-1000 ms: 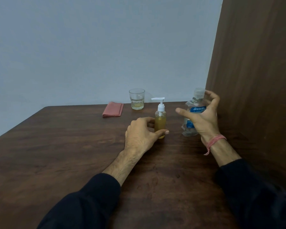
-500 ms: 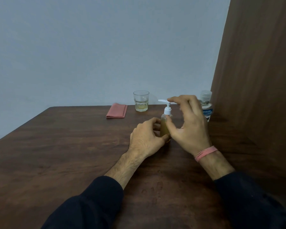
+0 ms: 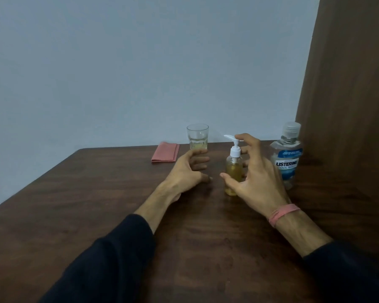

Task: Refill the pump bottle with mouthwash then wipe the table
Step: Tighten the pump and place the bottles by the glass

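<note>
A small clear pump bottle with yellowish liquid and a white pump head stands upright on the dark wooden table. My right hand is cupped loosely around it with spread fingers, thumb in front of its lower part and index finger beside the pump head; I cannot tell whether it touches. My left hand hovers just left of the bottle, fingers apart, holding nothing. The capped mouthwash bottle, clear with a blue label, stands to the right. A folded pink cloth lies at the table's far edge.
A drinking glass with a little yellowish liquid stands behind my left hand near the wall. A tall brown wooden panel closes off the right side, right behind the mouthwash bottle. A pale wall runs along the table's back edge.
My left hand has let go of the pump bottle and drawn off to the left. My right hand has opened and lowered from the pump head. Before that it set the mouthwash bottle down.
</note>
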Tool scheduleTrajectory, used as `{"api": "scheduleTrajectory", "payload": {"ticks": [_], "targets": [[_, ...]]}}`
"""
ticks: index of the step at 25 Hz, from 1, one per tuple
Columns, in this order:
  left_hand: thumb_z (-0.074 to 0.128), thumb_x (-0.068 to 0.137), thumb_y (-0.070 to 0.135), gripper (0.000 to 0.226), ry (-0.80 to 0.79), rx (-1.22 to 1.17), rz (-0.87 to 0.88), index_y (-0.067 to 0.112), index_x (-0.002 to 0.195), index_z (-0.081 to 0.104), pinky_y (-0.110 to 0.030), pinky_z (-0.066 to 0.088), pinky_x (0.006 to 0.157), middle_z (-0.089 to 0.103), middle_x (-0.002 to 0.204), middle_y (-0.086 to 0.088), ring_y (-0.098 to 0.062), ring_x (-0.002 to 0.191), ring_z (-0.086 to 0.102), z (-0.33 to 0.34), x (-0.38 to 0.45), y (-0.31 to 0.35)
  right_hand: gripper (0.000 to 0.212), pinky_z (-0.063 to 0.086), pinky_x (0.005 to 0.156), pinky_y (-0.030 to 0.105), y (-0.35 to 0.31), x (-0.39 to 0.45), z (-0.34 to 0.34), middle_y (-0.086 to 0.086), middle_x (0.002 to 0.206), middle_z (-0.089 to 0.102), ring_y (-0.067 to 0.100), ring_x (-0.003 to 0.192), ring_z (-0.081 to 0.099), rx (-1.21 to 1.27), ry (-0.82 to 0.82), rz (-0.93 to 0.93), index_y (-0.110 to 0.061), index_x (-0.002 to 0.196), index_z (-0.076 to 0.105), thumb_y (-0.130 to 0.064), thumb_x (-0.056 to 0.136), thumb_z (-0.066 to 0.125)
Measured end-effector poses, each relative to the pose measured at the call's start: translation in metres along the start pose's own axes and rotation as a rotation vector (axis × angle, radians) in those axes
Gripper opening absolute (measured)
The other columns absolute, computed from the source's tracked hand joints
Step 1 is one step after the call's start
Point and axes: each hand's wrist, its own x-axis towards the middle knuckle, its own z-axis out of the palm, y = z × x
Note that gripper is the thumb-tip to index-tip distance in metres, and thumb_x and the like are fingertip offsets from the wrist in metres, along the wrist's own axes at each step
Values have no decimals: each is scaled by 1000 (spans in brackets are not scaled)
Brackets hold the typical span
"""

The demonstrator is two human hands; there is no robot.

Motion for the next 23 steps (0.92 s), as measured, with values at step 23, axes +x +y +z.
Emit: {"api": "scheduleTrajectory", "payload": {"ticks": [23], "targets": [[101,66,36,81,426,171,199,31,136,61,-41,63,104,68,130,7,-15,121,71,9,32,-1,88,57,89,26,-4,-2,18,-17,120,61,14,102,74,243,17,-54,-51,151,19,-26,93,81]]}}
